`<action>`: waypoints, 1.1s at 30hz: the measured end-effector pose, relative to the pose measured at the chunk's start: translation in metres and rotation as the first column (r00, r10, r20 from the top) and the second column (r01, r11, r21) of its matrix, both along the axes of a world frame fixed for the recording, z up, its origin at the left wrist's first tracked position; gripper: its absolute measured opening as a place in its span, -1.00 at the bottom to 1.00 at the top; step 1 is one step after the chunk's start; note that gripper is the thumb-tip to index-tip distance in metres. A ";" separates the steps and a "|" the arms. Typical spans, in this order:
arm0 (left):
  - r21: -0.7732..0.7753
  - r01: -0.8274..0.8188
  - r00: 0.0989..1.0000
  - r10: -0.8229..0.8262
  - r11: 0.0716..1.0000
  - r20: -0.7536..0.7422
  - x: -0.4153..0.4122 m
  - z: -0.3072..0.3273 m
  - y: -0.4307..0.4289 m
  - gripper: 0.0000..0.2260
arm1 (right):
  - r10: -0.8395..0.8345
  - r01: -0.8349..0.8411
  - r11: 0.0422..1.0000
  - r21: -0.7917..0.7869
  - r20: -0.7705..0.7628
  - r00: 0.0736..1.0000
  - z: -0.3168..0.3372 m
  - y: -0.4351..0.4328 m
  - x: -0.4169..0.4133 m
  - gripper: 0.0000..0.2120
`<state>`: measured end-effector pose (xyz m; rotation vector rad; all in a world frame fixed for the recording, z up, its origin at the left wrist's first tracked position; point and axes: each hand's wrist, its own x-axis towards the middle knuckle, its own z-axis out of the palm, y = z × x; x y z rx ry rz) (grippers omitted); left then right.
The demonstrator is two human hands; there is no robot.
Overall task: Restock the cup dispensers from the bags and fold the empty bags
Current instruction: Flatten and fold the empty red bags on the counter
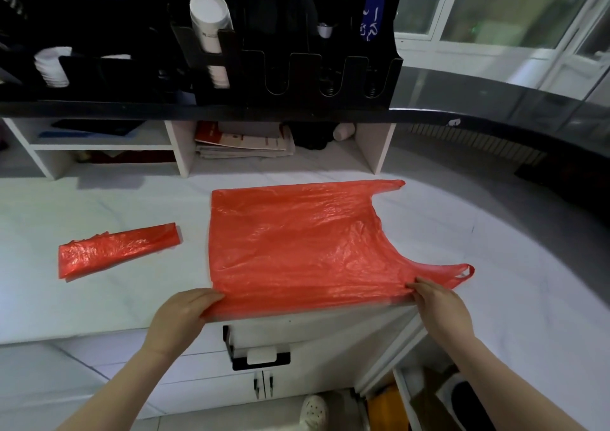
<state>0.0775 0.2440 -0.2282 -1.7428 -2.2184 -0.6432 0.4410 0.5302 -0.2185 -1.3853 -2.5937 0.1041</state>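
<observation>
On the white bench (99, 298) a big red bag (297, 245) lies spread out flat. Its two handles point to the right. The far handle (391, 185) is at the back, and the near handle (460, 272) is at the front. The near edge of the bag sits right along the front edge of the bench.

The left hand (185, 311) holds the near left corner of the big red bag, with its fingers curled over the top of the plastic. The right hand (439, 305) pinches the near edge of the bag, just beside the near handle, with its fingers closed on the plastic.

To the left of the big bag, well apart from it, lies a small red bag (115, 249). It is folded into a long strip and rests on the bench at a slant.

Up behind, on a dark ledge (462, 113), stands a black cup dispenser (297, 77) with a row of slots. A tall stack of white cups (211, 24) sits in its left slot. Under the ledge, a pile of papers (244, 146) rests at the back of the bench. Down on the floor, one white shoe (313, 411) shows.
</observation>
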 end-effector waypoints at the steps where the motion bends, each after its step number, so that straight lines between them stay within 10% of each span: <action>1: 0.017 -0.032 0.998 0.031 0.999 0.049 0.002 0.002 0.001 -0.46 | -0.013 0.013 1.000 -0.016 -0.012 1.000 0.001 0.000 0.000 -0.75; 5: 0.158 -0.188 0.945 0.134 0.969 0.298 0.019 0.013 0.011 -0.66 | -0.028 0.027 0.997 -0.068 -0.010 1.000 0.003 0.001 -0.001 -0.72; 17: 0.075 -0.063 0.975 0.045 0.995 0.220 0.022 0.017 0.001 -0.47 | -0.067 0.073 0.997 -0.027 0.182 0.981 0.012 -0.001 -0.019 -0.58; 22: 0.025 0.013 0.955 -0.019 1.000 0.295 0.044 0.016 0.019 -0.54 | 0.295 -0.289 0.955 -0.070 0.104 0.950 0.022 -0.055 -0.091 -0.24; 29: 0.028 0.231 0.935 -0.230 0.973 0.271 0.082 0.022 0.054 -0.51 | 0.554 -0.540 0.824 0.172 -0.049 0.831 0.018 -0.095 -0.134 -0.72; 33: -0.026 0.155 0.947 -0.141 0.988 0.290 0.064 0.013 0.059 -0.57 | 0.425 -0.425 0.905 0.007 0.018 0.905 0.013 -0.060 -0.092 -0.75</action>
